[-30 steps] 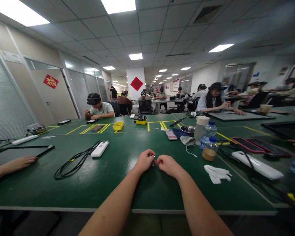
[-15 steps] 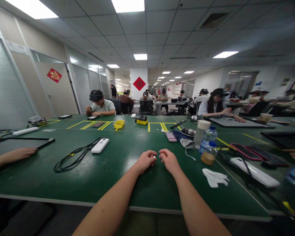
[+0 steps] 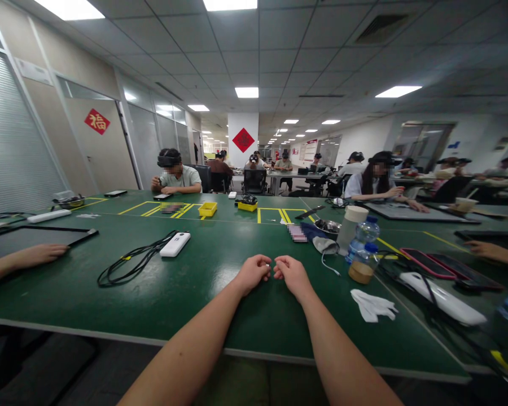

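Observation:
My left hand [image 3: 254,274] rests low over the green table [image 3: 211,304] with its fingers curled into a pinch. A tiny pale spot shows at its fingertips, too small to name. Facing it across a narrow gap is my right hand [image 3: 293,276], its thumb and fingers bent together. Whatever these fingers may hold is hidden. The closest thing to the left hand is a white power bank [image 3: 175,244] with a looped black cable [image 3: 125,265]. To the right of my right hand lies a crumpled white glove [image 3: 373,305].
Water bottles [image 3: 363,265], a pale cylinder [image 3: 351,225], a grey cloth item [image 3: 325,245] and a metal bowl [image 3: 328,226] stand to the right. Yellow trays [image 3: 207,209] sit farther back. A co-worker's hand [image 3: 46,254] touches a dark board [image 3: 29,239] at left. Other people sit opposite.
The fingertips of my two hands have come slightly closer together, and the right fingers are more bent. The view has shifted a little; the things on the table have not moved.

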Demonstrator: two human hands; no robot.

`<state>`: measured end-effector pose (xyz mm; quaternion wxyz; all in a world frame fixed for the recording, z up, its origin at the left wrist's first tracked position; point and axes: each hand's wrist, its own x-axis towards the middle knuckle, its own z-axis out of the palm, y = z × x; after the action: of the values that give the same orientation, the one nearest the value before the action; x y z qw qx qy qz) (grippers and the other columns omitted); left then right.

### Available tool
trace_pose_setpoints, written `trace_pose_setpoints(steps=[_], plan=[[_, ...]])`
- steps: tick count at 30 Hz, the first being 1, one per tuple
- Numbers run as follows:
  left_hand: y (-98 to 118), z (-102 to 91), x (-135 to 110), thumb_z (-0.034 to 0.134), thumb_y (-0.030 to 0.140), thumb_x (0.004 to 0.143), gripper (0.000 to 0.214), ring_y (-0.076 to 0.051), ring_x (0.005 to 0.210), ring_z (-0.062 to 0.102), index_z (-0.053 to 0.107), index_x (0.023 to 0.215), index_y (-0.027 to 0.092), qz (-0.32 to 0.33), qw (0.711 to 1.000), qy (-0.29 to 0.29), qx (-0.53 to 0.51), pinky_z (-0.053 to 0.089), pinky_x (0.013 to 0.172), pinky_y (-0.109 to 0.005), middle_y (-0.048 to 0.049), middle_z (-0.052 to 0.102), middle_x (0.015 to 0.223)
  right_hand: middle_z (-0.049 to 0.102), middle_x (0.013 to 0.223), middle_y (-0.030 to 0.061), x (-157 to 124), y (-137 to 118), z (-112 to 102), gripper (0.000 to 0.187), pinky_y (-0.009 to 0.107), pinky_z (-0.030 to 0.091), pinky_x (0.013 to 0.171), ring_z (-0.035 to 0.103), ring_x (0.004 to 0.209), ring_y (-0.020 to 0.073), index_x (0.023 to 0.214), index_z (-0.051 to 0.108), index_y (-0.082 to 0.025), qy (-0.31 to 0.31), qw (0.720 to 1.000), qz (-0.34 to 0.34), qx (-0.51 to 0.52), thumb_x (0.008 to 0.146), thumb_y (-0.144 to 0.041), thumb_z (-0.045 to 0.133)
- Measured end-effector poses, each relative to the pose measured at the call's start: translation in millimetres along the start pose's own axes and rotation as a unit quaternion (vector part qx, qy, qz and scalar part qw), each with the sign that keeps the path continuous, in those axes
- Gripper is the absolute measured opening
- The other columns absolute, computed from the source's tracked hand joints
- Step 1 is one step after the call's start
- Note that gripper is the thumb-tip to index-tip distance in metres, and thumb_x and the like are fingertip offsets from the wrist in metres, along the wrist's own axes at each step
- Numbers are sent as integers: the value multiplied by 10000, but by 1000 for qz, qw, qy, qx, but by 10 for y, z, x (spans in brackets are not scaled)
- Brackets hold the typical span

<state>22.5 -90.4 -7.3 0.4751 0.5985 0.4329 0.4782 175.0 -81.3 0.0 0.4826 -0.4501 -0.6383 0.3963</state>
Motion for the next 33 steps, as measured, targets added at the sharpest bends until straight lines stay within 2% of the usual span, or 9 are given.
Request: trace_pose_setpoints(steps=[6, 10, 14, 18, 25, 29, 33], plan=[[14, 5, -15, 565, 186, 759, 225, -86, 539, 540, 607, 966, 107, 3, 1000, -20, 16, 437, 523, -204, -20, 611, 686, 629, 574, -1, -23, -29, -15, 219, 227, 430, 436, 570, 422, 127, 806, 552, -165, 23, 1000, -13, -8, 764, -379, 557], [34, -2, -37, 577, 232, 763, 261, -89, 532, 529, 621, 988, 107, 11, 999, -30, 23, 435, 524, -208, -14, 608, 662, 640, 580, 9, -7, 1, -23, 212, 230, 431, 450, 578, 442, 131, 740, 557, -171, 45, 999, -21, -21, 755, -383, 572], [11, -21, -28, 565, 221, 764, 268, -91, 551, 543, 631, 1000, 111, 12, 999, -45, 12, 439, 547, -212, -27, 631, 693, 636, 548, 9, 7, 47, -8, 155, 249, 469, 512, 626, 525, 162, 698, 567, -175, 23, 1000, -11, -10, 704, -321, 619], [-30, -36, -2, 557, 184, 756, 258, -87, 565, 547, 636, 989, 106, 9, 998, -61, -3, 438, 558, -209, -44, 648, 727, 681, 637, 40, 19, 105, 5, 112, 271, 503, 576, 649, 592, 174, 705, 605, -165, -6, 1000, -4, -12, 686, -275, 613], [-86, -61, 30, 543, 132, 749, 286, -75, 549, 550, 625, 1023, 106, -4, 1000, -26, -14, 447, 557, -203, -33, 640, 726, 709, 755, 60, 51, 209, 12, 137, 265, 519, 635, 678, 715, 184, 793, 635, -156, -3, 1000, 23, 3, 677, -216, 592], [-63, -53, 25, 528, 94, 742, 275, -71, 543, 553, 629, 997, 102, -8, 999, -23, -24, 453, 555, -196, -28, 635, 710, 702, 717, 55, 47, 224, 7, 123, 271, 518, 630, 678, 693, 183, 779, 638, -153, -18, 1000, 5, -7, 690, -213, 579], [-10, -24, -1, 528, 82, 746, 241, -68, 523, 547, 621, 968, 95, -14, 999, -17, -40, 452, 533, -187, -21, 624, 673, 698, 686, 49, 38, 199, 5, 124, 282, 519, 632, 672, 669, 182, 773, 652, -156, -5, 1000, 1, -11, 689, -212, 580]])
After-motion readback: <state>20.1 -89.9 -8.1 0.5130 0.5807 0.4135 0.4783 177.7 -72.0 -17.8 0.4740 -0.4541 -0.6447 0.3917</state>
